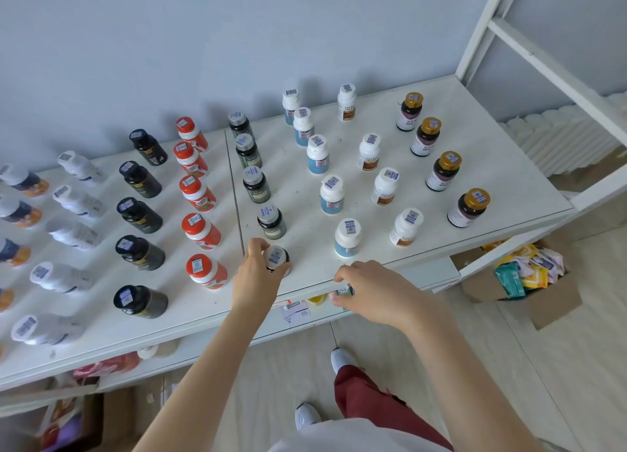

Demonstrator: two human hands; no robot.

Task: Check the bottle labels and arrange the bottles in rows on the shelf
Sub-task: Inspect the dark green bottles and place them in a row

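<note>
Bottles stand in rows running front to back on the white shelf (458,166). My left hand (254,278) grips a dark bottle with a silver cap (276,256) at the front end of its row, near the shelf's front edge. Behind it stand more of the same dark bottles (271,222). My right hand (369,292) hangs past the shelf's front edge with its fingers curled over the lower shelf; what they hold, if anything, I cannot make out. To the left are red-capped bottles (206,271) and black bottles (140,301); to the right are white bottles (346,237) and gold-capped bottles (469,208).
A lower shelf (431,272) carries small boxes and packets under the front edge. An open cardboard box (529,275) with coloured packets sits on the floor at right. A white shelf frame (543,61) rises at the right. My feet stand on the pale floor.
</note>
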